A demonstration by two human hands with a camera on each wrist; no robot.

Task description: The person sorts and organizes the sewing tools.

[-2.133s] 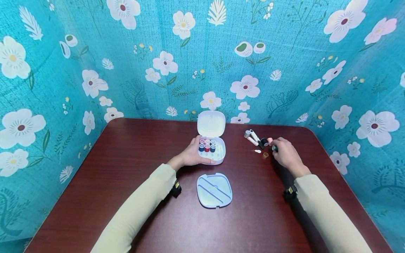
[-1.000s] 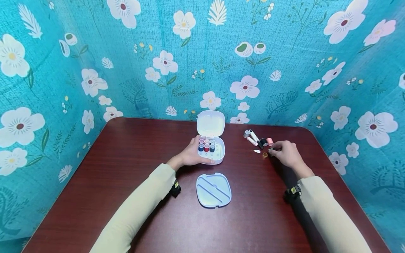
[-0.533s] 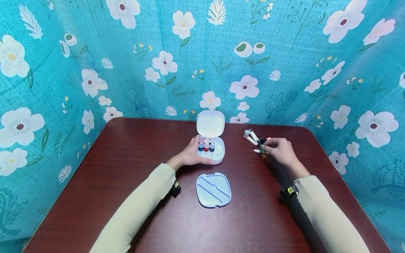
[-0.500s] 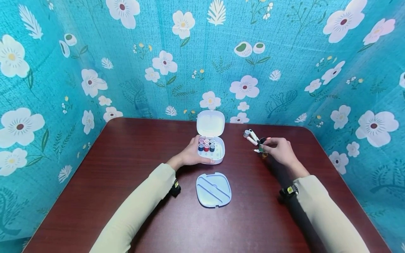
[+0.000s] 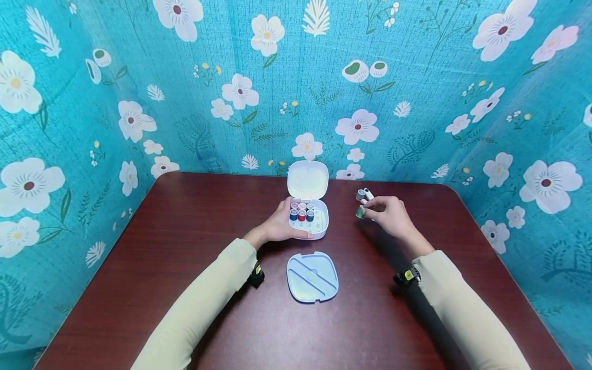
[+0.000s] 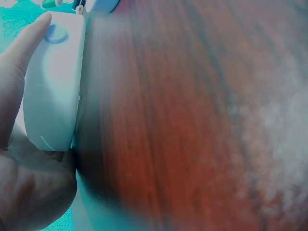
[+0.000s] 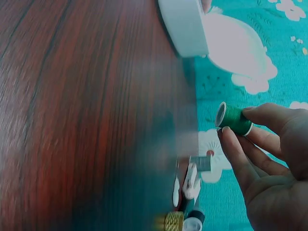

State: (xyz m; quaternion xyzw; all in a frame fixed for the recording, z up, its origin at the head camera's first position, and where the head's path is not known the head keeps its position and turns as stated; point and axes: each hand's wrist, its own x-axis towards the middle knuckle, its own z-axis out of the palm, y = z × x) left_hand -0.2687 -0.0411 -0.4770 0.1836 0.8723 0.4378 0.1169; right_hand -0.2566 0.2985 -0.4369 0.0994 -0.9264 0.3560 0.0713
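In the head view a white sewing box [image 5: 326, 226] stands at mid-table with its lid [image 5: 308, 180] raised. Several thread spools fill part of it, a red spool [image 5: 302, 216] among them. My left hand [image 5: 276, 225] grips the box's left side, its thumb along the front wall; the left wrist view shows that thumb [image 6: 19, 53] against the white wall. To the right of the box, my right hand [image 5: 390, 215] pinches a green thread spool [image 5: 359, 211] between thumb and fingertips. The right wrist view has this green spool [image 7: 236, 120] held above the table.
A pale blue tray [image 5: 312, 277] lies in front of the box. Behind my right hand is a grey spool [image 5: 361, 194]. The right wrist view also shows a white needle threader [image 7: 176, 191], a gold thimble [image 7: 174, 221] and a black spool [image 7: 195, 219]. Floral cloth [image 5: 277, 103] hangs behind.
My right hand has picked the green spool up from the right-hand group and carried it left toward the box. My left hand keeps its grip on the sewing box.
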